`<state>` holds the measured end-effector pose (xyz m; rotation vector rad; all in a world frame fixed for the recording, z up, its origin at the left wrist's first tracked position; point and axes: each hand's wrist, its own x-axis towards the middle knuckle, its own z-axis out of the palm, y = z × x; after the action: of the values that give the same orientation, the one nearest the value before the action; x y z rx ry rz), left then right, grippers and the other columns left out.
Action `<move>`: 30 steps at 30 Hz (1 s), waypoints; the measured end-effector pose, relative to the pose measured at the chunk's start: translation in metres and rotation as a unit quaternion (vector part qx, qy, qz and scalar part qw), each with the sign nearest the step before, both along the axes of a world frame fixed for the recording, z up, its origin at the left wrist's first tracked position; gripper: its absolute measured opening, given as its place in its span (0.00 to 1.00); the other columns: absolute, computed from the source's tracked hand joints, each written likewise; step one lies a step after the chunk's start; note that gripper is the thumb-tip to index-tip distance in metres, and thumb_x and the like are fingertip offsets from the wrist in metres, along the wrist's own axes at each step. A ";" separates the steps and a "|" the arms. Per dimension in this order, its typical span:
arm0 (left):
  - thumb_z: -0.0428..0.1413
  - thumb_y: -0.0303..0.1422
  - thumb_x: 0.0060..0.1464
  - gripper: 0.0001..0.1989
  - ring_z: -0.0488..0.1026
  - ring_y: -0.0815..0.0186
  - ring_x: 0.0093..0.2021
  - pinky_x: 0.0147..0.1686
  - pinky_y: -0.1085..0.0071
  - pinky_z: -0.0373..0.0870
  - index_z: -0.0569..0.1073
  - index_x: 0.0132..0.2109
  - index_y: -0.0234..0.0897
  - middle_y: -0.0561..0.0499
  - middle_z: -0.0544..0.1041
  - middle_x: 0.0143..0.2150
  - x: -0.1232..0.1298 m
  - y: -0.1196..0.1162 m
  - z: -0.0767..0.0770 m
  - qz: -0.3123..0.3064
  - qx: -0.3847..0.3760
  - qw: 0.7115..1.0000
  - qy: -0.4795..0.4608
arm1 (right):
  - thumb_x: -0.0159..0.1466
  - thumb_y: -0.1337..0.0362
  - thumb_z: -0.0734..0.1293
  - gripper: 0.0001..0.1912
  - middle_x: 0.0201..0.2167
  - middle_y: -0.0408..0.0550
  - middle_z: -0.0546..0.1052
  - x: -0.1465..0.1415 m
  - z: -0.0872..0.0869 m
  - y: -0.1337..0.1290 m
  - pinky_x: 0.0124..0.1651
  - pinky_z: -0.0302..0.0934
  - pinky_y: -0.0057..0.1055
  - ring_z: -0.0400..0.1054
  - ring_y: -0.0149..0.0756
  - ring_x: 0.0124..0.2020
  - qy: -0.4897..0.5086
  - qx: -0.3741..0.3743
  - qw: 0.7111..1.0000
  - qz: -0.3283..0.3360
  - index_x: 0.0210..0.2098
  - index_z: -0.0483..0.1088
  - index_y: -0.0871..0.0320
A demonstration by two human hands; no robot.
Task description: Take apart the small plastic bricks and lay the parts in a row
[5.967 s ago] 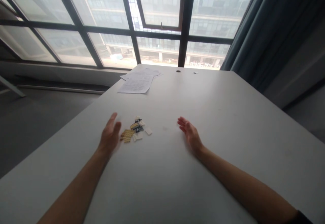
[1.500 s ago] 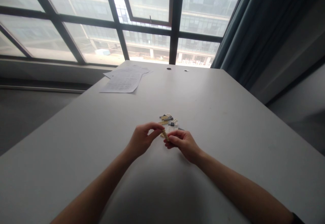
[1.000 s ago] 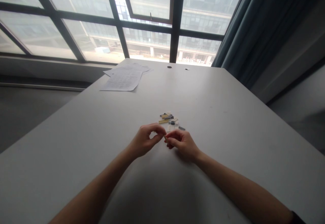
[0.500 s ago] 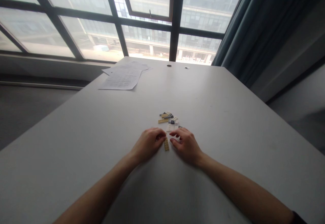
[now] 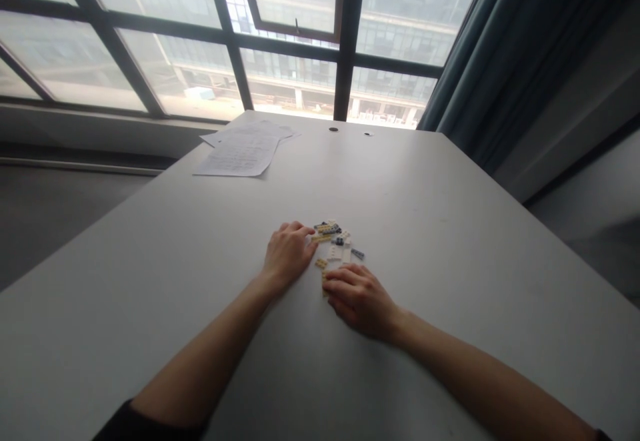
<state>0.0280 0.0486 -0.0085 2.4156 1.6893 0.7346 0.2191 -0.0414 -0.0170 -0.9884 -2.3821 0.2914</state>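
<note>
My left hand (image 5: 289, 253) is at the left edge of a small pile of toy building bricks. Its thumb and forefinger are apart, with the fingertips by a long yellow brick (image 5: 321, 238) on the pile. My right hand (image 5: 361, 299) is closed over one end of another long yellow brick (image 5: 324, 286), fingertips on its right side and part of it hidden. Just beyond lies a short yellow brick (image 5: 321, 263), touched by neither hand. White bricks (image 5: 336, 252) and a grey brick (image 5: 358, 253) sit past the right fingers.
Everything lies on a large white table (image 5: 425, 227). Printed papers (image 5: 240, 154) rest at its far left. Two small round fittings, one a dark-centred disc (image 5: 333, 129), are near the far edge. Beyond it are windows, with a dark curtain (image 5: 465, 61) at the right.
My left hand has let go of the short yellow brick and moved up and left to the pile. The right hand has shifted left and down onto the long yellow brick.
</note>
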 end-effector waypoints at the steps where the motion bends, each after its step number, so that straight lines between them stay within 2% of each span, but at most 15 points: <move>1: 0.53 0.37 0.53 0.12 0.69 0.55 0.45 0.46 0.60 0.65 0.78 0.42 0.40 0.45 0.76 0.43 0.002 0.002 -0.001 0.002 -0.007 1.000 -0.005 | 0.65 0.65 0.62 0.10 0.47 0.49 0.75 0.000 0.000 0.000 0.55 0.56 0.39 0.65 0.39 0.49 0.000 0.002 1.000 -0.003 0.45 0.70 0.55; 7: 0.54 0.38 0.51 0.10 0.71 0.56 0.43 0.45 0.62 0.66 0.78 0.35 0.40 0.46 0.76 0.40 0.001 0.012 -0.004 0.007 -0.039 0.998 -0.041 | 0.64 0.65 0.63 0.08 0.44 0.49 0.76 0.000 -0.001 0.000 0.54 0.57 0.39 0.65 0.39 0.48 0.014 0.014 1.000 -0.021 0.42 0.71 0.55; 15: 0.56 0.35 0.47 0.06 0.73 0.62 0.32 0.36 0.69 0.67 0.76 0.29 0.41 0.51 0.78 0.30 -0.004 0.013 -0.001 0.003 -0.067 0.995 -0.080 | 0.63 0.66 0.63 0.08 0.43 0.48 0.76 0.000 -0.002 0.001 0.53 0.58 0.40 0.66 0.39 0.46 0.040 -0.001 0.999 -0.017 0.40 0.72 0.55; 18: 0.55 0.34 0.47 0.05 0.73 0.63 0.32 0.36 0.69 0.67 0.76 0.29 0.40 0.52 0.78 0.28 -0.005 0.012 0.001 0.000 -0.071 0.993 -0.099 | 0.62 0.66 0.65 0.08 0.42 0.48 0.76 0.001 -0.004 0.002 0.52 0.59 0.39 0.66 0.39 0.46 0.077 -0.014 0.996 -0.034 0.40 0.72 0.55; 22: 0.55 0.34 0.48 0.06 0.74 0.63 0.34 0.38 0.68 0.67 0.76 0.31 0.39 0.51 0.79 0.31 -0.008 0.007 0.009 0.000 -0.064 0.990 -0.129 | 0.61 0.68 0.65 0.09 0.41 0.48 0.76 0.004 -0.003 0.004 0.51 0.62 0.39 0.67 0.39 0.45 0.158 -0.026 0.984 -0.080 0.41 0.73 0.54; 24: 0.55 0.35 0.50 0.07 0.74 0.64 0.33 0.38 0.70 0.68 0.77 0.33 0.39 0.52 0.79 0.31 -0.010 -0.001 0.016 -0.024 -0.075 0.986 -0.146 | 0.60 0.68 0.65 0.12 0.41 0.49 0.76 0.005 -0.001 0.006 0.49 0.63 0.38 0.68 0.39 0.44 0.206 -0.029 0.971 -0.118 0.44 0.72 0.55; 27: 0.55 0.35 0.51 0.08 0.74 0.66 0.32 0.36 0.72 0.68 0.77 0.33 0.39 0.52 0.79 0.31 -0.011 -0.019 0.028 -0.128 -0.127 0.969 -0.169 | 0.59 0.67 0.66 0.15 0.41 0.49 0.76 0.004 0.002 0.007 0.43 0.66 0.35 0.70 0.37 0.39 0.279 -0.055 0.944 -0.168 0.47 0.70 0.55; 29: 0.54 0.36 0.53 0.09 0.74 0.66 0.32 0.35 0.72 0.68 0.77 0.33 0.38 0.51 0.79 0.32 -0.010 -0.031 0.035 -0.181 -0.148 0.955 -0.183 | 0.59 0.66 0.67 0.12 0.37 0.48 0.77 0.002 0.003 0.006 0.41 0.67 0.33 0.71 0.35 0.35 0.316 -0.097 0.928 -0.173 0.44 0.72 0.56; 30: 0.54 0.36 0.53 0.09 0.73 0.66 0.32 0.35 0.72 0.68 0.77 0.33 0.38 0.51 0.79 0.32 -0.009 -0.035 0.036 -0.187 -0.153 0.951 -0.193 | 0.59 0.65 0.67 0.10 0.35 0.48 0.77 0.001 0.003 0.006 0.40 0.66 0.33 0.71 0.35 0.34 0.331 -0.124 0.920 -0.170 0.41 0.73 0.56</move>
<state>0.0189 0.0141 0.0279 2.1118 1.0657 0.7568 0.2204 -0.0359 -0.0138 -1.1659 -1.5585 0.6837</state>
